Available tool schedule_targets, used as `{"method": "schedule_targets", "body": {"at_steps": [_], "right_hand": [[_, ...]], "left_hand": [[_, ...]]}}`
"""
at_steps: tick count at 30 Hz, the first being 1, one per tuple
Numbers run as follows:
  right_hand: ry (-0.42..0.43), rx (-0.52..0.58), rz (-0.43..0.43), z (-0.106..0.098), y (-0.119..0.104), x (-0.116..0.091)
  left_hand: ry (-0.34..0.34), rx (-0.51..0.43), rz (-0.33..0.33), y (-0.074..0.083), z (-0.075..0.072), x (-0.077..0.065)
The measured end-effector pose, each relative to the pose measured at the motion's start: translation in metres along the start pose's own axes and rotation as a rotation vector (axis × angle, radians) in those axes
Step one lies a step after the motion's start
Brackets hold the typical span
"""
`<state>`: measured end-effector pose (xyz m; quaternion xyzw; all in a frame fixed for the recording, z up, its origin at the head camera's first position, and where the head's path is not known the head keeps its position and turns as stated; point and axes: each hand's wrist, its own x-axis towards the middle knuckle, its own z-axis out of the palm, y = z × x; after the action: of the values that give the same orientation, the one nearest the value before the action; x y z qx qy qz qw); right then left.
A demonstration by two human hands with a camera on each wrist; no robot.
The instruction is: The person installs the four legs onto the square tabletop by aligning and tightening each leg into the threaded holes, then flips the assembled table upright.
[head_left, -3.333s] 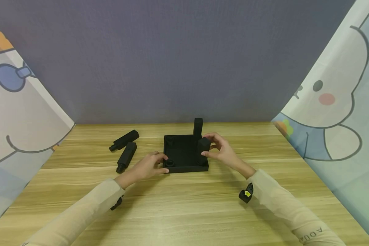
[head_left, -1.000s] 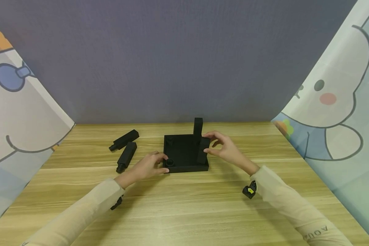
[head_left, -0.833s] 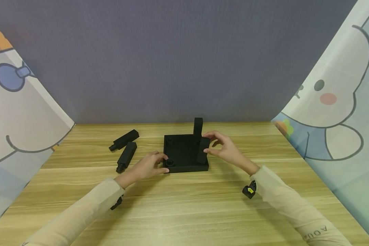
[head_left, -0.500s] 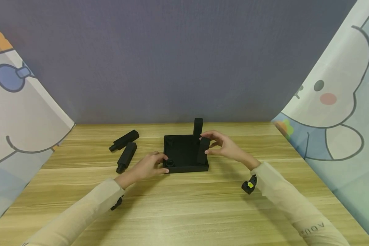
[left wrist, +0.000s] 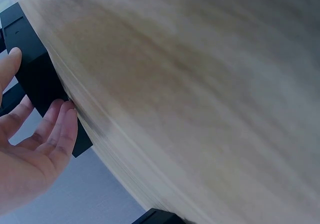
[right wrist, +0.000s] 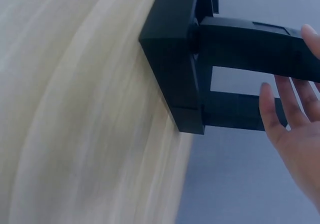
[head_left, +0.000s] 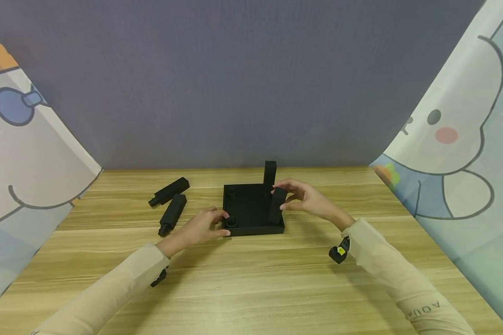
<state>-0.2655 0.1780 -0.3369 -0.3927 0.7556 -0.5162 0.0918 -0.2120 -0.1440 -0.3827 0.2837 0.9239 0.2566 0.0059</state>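
Observation:
A black square tray-like base (head_left: 254,230) lies on the table, raised rim up, with round sockets at its left corners. My left hand (head_left: 203,226) grips the near left corner; the left wrist view shows thumb and fingers on either side of the base's wall (left wrist: 37,74). With thumb and fingers, my right hand (head_left: 306,202) holds a black square leg (head_left: 278,204) standing at the near right corner. In the right wrist view this leg (right wrist: 245,44) meets the base, its lower end hidden in the corner. Another leg (head_left: 270,172) stands upright at the far right corner.
Two loose black legs (head_left: 173,214) with threaded ends lie left of the base, one behind the other. A grey panel (head_left: 234,93) rises behind the wooden table (head_left: 251,284), and printed cloths (head_left: 452,139) hang at both sides.
The leg in my right hand has turned and settled at the near right corner, and my right fingers have shifted their hold on it. My left hand and the base have stayed in place.

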Motion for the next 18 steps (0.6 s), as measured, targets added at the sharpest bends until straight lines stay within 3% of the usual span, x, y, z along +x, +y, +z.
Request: {"method": "schedule_targets", "body": {"at_steps": [9,18], "right_hand": [[0.160,-0.060,0.061,0.011,0.001,-0.006],[0.134,-0.083,0.017,0.013,-0.014,-0.004]], "left_hand": [[0.003,0.010,-0.002,0.000,0.001,0.001],[0.022,0.023,0.005,-0.001,0.002,0.001]]}}
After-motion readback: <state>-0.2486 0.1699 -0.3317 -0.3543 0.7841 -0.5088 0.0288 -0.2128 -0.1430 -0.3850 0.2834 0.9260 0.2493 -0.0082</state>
